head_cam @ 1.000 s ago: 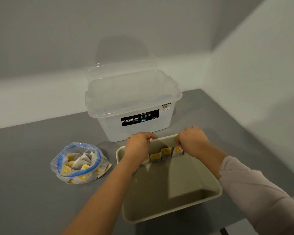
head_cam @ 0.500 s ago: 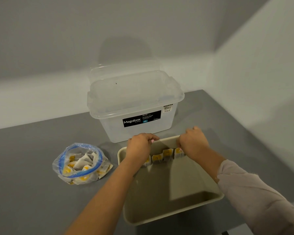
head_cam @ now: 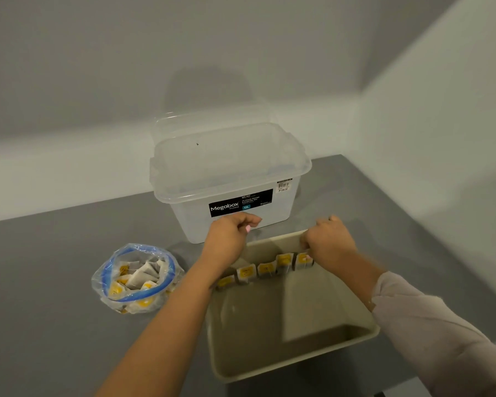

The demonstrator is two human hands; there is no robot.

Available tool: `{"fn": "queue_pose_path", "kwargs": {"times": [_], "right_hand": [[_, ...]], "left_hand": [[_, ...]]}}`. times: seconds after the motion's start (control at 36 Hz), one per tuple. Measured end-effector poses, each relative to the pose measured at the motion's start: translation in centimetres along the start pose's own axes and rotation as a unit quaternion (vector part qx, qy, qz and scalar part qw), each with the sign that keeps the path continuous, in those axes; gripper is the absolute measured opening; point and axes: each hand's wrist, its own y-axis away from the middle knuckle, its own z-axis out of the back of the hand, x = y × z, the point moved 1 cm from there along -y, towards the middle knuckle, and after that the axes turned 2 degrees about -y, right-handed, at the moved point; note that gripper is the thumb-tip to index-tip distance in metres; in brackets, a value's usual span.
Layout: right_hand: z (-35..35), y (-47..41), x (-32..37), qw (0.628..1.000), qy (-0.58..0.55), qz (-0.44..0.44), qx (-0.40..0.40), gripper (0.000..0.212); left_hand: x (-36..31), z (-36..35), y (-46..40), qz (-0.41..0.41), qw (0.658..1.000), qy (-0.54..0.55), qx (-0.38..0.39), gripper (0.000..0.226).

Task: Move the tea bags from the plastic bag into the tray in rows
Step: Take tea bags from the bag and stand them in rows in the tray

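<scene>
Grey table (head_cam: 55, 325) in a pale corner holds a beige tray (head_cam: 298, 365), its long axis running from the near edge away toward a clear lidded box (head_cam: 229, 179) behind it. Five tea bags (head_cam: 265, 269) stand upright in one row along the tray's far wall, the row running left to right and rising slightly to the right. Left hand (head_cam: 229, 239) sits curled over the row's left end; what its fingers hold cannot be told. Right hand (head_cam: 328, 242) is curled at the far rim, fingertips at the rightmost bag. Left of the tray, an open plastic bag (head_cam: 138, 277) holds more tea bags, jumbled.
</scene>
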Motion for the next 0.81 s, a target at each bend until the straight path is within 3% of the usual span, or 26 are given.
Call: {"fn": "queue_pose_path", "kwargs": {"times": [0.28,0.53,0.67,0.81], "right_hand": [[3.8,0.5,0.2,0.989,-0.123,-0.051,-0.065,0.017],[9.9,-0.2,6.7,0.947,-0.271,-0.052,-0.164,0.013],[12.5,-0.9,12.5,0.917,-0.363,-0.018,-0.163,0.010],[13.9,-1.7,18.1,0.914,-0.384,0.021,-0.129,0.013]], "left_hand": [[0.3,4.3,0.6,-0.027,0.998,0.048,-0.036,0.027],[2.1,10.9,2.4,-0.020,0.995,0.086,-0.046,0.016],[4.8,15.5,3.1,-0.013,0.997,0.018,-0.071,0.013],[8.4,18.7,4.2,0.019,0.995,-0.041,-0.090,0.023]]}}
